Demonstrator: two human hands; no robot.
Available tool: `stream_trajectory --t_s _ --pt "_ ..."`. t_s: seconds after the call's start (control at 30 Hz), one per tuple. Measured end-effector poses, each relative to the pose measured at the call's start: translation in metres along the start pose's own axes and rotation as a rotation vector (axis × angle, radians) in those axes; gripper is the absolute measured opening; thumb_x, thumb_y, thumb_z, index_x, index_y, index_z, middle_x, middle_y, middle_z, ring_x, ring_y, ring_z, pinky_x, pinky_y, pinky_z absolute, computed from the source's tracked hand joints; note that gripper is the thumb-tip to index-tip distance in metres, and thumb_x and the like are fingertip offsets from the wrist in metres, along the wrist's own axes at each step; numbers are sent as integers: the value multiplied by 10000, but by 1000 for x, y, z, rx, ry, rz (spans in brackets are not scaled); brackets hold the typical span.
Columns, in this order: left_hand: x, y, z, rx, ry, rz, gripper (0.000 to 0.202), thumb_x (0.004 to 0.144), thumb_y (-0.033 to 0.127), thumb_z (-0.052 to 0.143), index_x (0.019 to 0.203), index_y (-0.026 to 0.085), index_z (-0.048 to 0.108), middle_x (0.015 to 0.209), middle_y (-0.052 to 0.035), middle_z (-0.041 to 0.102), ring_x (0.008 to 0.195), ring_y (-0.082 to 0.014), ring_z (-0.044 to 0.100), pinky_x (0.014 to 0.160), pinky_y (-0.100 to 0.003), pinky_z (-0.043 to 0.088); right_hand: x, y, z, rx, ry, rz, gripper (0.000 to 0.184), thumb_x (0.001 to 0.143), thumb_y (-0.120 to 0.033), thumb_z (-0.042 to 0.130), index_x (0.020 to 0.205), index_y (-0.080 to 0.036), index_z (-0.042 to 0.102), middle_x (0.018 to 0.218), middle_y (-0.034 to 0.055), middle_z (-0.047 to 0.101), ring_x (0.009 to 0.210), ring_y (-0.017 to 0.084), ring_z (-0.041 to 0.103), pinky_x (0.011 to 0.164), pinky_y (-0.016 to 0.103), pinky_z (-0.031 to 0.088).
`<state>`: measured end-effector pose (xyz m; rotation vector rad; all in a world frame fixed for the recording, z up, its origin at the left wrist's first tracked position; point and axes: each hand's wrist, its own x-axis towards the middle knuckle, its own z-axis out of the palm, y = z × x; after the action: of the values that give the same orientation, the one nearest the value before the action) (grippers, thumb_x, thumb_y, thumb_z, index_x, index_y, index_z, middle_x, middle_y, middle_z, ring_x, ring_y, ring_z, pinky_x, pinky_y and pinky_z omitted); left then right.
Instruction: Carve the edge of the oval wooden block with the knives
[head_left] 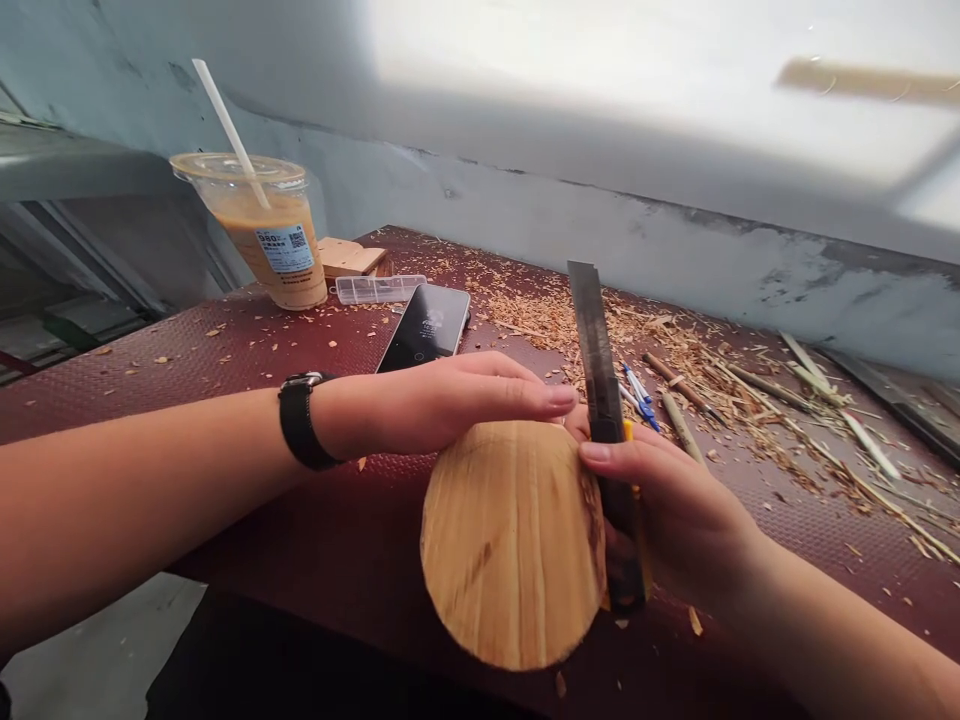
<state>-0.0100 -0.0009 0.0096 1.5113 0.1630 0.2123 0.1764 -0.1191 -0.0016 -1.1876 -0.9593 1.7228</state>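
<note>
A round block of pale wood (510, 545) stands on end at the near edge of the dark red table (315, 520). My left hand (450, 400), a black watch on its wrist, lies over the block's far top edge with fingers together, steadying it. My right hand (675, 510) grips the yellow-and-black handle of a utility knife (604, 400). Its long blade is extended and points up and away, beside the block's right side.
An iced coffee cup with a straw (274, 235) stands at the back left. A phone (427, 325), a clear plastic box (379, 289) and a small wooden piece (346, 257) lie behind the block. Blue pens (639, 393), thin sticks (750, 385) and wood shavings cover the right side. A wall runs behind.
</note>
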Motion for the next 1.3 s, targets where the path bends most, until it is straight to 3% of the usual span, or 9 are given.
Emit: stream_trajectory --t_s 0.23,0.53,0.63,0.73,0.83,0.9,1.03,1.2,1.3 --pt "0 -1 -1 24 -13 -11 376 1003 500 579 926 169 739 926 -34 760 802 -150 668 789 -266 507 1 2 0 55 0 10 315 763 -428 750 972 -221 638 572 -40 564 390 92 428 399 223 379" --pt "0 -6 -2 13 47 -53 425 965 563 601 923 160 730 844 -30 718 766 -157 649 738 -272 492 2 3 1 68 -1 -1 271 776 -416 738 842 -211 572 515 -63 501 369 70 404 363 179 335" --pt "2 -6 -1 66 117 -61 489 967 606 568 938 148 735 852 -48 721 736 -154 640 696 -273 485 2 1 1 43 95 -49 295 735 -412 769 835 -220 568 554 -61 519 396 79 438 385 198 357" --pt "5 -7 -3 180 279 -31 502 987 609 528 1020 151 730 833 -47 710 721 -152 627 642 -264 458 3 -2 0 8 225 -137 306 710 -386 784 833 -231 551 568 -68 517 418 79 437 419 212 370" --pt "6 -8 -4 254 398 18 469 978 582 564 1147 160 678 925 -55 707 816 -171 651 700 -281 486 5 -3 -4 7 270 -185 278 761 -386 747 825 -236 522 534 -71 503 415 84 420 426 217 360" --pt "5 -10 -1 340 369 52 536 907 571 685 1271 183 622 1137 -96 702 1029 -226 668 858 -341 531 9 -1 -7 -5 261 -205 263 804 -398 721 820 -232 517 516 -66 503 422 90 422 432 220 360" --pt "0 -15 11 653 256 93 1007 688 547 896 1523 219 437 1527 -174 513 1375 -348 523 1139 -485 444 16 6 -12 -87 292 -259 267 841 -411 737 843 -213 558 536 -68 506 442 78 418 423 203 324" --pt "2 -18 19 579 218 52 855 795 548 811 1480 185 450 1345 -154 660 1180 -300 669 1006 -437 535 21 -4 -20 -189 147 -228 326 899 -471 673 756 -212 536 521 -51 485 463 94 433 463 237 370" --pt "2 -15 15 581 213 -27 851 767 590 818 1439 194 477 1324 -133 657 1162 -304 660 958 -427 534 19 -21 -27 -250 107 -215 295 916 -418 622 744 -229 475 533 -50 479 454 99 403 455 258 348"
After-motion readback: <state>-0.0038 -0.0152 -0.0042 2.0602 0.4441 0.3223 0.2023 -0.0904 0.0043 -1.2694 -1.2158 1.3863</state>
